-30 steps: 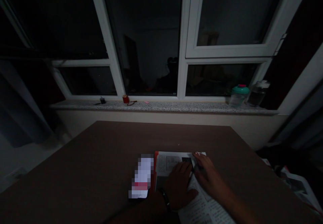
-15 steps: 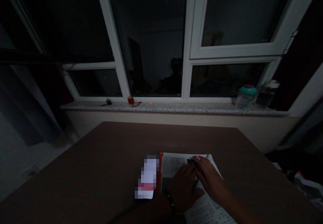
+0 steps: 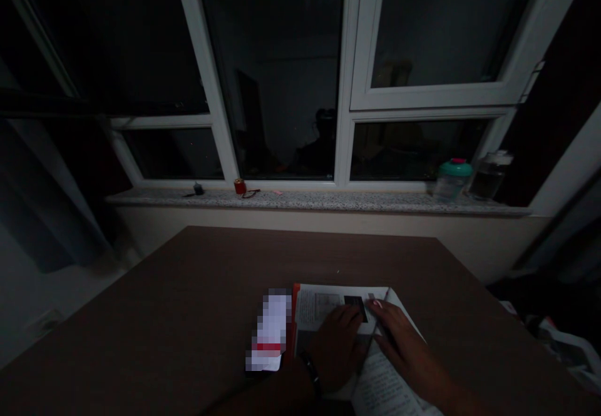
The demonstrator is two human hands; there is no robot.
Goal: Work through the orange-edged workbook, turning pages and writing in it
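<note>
An open book with a red-edged cover and printed pages lies on the table near me. My left hand, with a dark band on its wrist, rests on the book's left page, its fingers curved and holding nothing. My right hand lies across the right side of the book, fingertips near the centre fold and a dark picture on the page. To the left of the book lies a white packet with a red stripe, pixelated and unreadable. Neither hand touches it.
The brown table runs toward a speckled stone windowsill holding a small red spool, a small dark object, a teal-lidded jar and a glass jar. Papers or bags lie low at the right.
My right hand has slid down the book toward me, and the page's top corner now shows above it. The view has shifted slightly. My left hand stays on the left page.
</note>
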